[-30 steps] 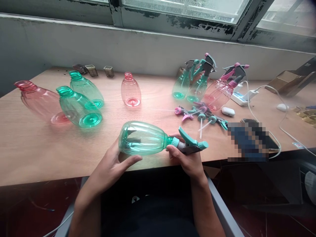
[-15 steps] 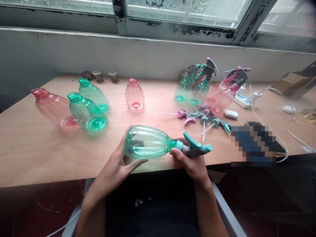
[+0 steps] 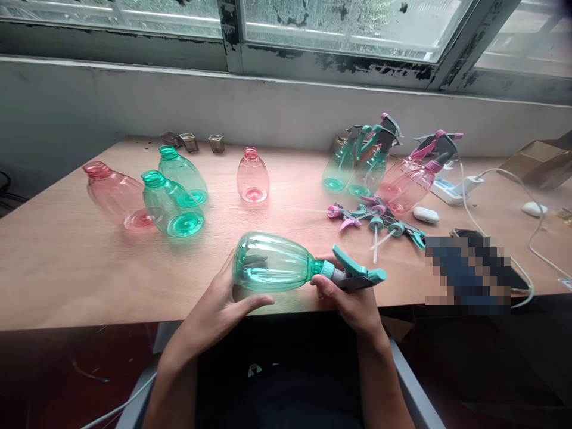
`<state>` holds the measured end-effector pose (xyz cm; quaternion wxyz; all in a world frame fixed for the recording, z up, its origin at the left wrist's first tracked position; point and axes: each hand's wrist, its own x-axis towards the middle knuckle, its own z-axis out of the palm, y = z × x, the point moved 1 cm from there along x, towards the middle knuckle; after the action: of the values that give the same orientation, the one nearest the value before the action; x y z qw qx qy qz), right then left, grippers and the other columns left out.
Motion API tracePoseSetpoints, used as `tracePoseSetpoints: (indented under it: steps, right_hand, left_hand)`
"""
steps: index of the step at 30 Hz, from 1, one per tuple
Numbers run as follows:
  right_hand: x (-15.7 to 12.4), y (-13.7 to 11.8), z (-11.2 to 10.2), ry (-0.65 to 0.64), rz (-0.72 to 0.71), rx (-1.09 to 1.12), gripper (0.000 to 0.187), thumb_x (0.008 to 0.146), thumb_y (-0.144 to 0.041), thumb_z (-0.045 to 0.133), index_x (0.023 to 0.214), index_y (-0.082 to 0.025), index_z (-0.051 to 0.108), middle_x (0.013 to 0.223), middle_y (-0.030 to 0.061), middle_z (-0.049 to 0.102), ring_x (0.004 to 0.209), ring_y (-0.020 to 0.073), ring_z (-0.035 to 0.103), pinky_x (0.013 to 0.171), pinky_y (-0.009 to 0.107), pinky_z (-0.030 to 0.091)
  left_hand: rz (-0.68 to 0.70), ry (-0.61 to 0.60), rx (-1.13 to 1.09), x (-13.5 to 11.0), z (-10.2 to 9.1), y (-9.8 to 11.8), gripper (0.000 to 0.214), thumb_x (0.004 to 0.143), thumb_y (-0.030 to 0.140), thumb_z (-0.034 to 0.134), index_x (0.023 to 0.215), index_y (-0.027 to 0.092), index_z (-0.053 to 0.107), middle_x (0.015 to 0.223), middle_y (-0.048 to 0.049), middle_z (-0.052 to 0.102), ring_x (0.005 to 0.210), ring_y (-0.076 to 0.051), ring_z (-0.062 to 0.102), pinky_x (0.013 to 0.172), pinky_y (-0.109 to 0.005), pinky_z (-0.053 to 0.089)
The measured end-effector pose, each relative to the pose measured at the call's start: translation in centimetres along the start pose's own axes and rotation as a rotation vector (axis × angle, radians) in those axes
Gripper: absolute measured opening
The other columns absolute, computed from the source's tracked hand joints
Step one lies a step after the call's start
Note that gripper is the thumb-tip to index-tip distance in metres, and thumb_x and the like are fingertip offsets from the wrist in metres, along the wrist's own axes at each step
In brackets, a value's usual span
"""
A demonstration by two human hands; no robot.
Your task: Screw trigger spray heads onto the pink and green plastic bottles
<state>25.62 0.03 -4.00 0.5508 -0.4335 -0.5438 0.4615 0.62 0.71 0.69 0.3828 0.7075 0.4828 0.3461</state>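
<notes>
A clear green spray bottle lies on its side in the air just above the table's front edge, its base toward the left. My left hand cradles the base end from behind and below, thumb standing off the bottle. At the neck, my right hand grips around the teal collar, with the thumb in front. The grey and teal trigger head sits on the bottle's neck and points right. Fingers behind the bottle are partly hidden.
Left on the table stand headless green bottles and pink bottles. Several loose trigger heads lie right of centre, before spray bottles with heads. A phone, earbud case and white cable are farther right.
The view has shifted, so the table and its things appear farther right and slightly lower. Both hands keep the green spray bottle in nearly the same pose.
</notes>
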Motion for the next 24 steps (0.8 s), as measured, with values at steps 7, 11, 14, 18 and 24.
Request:
tracePoseSetpoints:
  steps: [7, 11, 14, 18, 24]
  right_hand:
    - [-0.1, -0.1, 0.2, -0.003, 0.024, 0.060, 0.035, 0.090, -0.034, 0.082, 0.120, -0.023, 0.068, 0.070, -0.0039, 0.065, 0.060, 0.0139, 0.060, 0.058, 0.027, 0.049]
    - [-0.1, -0.1, 0.2, -0.016, 0.024, 0.073, 0.035, 0.090, -0.034, 0.082, 0.120, -0.024, 0.068, 0.072, -0.0041, 0.066, 0.061, 0.0133, 0.060, 0.058, 0.026, 0.048]
    - [0.0, -0.1, 0.1, -0.021, 0.030, 0.067, 0.033, 0.090, -0.034, 0.081, 0.120, -0.025, 0.068, 0.072, -0.0047, 0.065, 0.061, 0.0126, 0.059, 0.058, 0.025, 0.047]
    - [0.0, -0.2, 0.1, -0.032, 0.034, 0.012, 0.032, 0.090, -0.035, 0.082, 0.118, -0.026, 0.069, 0.070, -0.0052, 0.063, 0.060, 0.0119, 0.056, 0.059, 0.026, 0.045]
    - [0.1, -0.5, 0.1, -0.026, 0.032, 0.009, 0.031, 0.090, -0.036, 0.081, 0.117, -0.026, 0.068, 0.081, -0.0031, 0.066, 0.061, 0.0114, 0.056, 0.059, 0.027, 0.045]
  left_hand:
    - [-0.033, 0.022, -0.004, -0.2, 0.3, -1.1, 0.080, 0.087, 0.048, 0.077, 0.155, 0.030, 0.038, 0.144, -0.0091, 0.061, 0.131, -0.031, 0.062, 0.116, -0.046, 0.047]
    - [-0.059, 0.028, -0.052, -0.4, 0.6, -1.2, 0.102, 0.090, 0.047, 0.074, 0.165, 0.037, 0.006, 0.149, -0.0081, 0.058, 0.136, -0.028, 0.059, 0.118, -0.046, 0.046]
    - [-0.055, 0.028, -0.027, -0.5, 0.4, -0.9, 0.107, 0.086, 0.046, 0.079, 0.165, 0.036, 0.007, 0.149, -0.0078, 0.058, 0.135, -0.028, 0.060, 0.118, -0.046, 0.046]
    - [-0.018, -0.006, -0.021, -0.3, 0.0, -0.2, 0.073, 0.086, 0.044, 0.078, 0.149, 0.028, 0.047, 0.143, -0.0074, 0.063, 0.129, -0.030, 0.063, 0.115, -0.045, 0.049]
    - [-0.006, -0.015, -0.053, 0.0, -0.1, 0.3, 0.059, 0.089, 0.044, 0.075, 0.142, 0.029, 0.053, 0.139, -0.0047, 0.066, 0.128, -0.030, 0.063, 0.114, -0.044, 0.050]
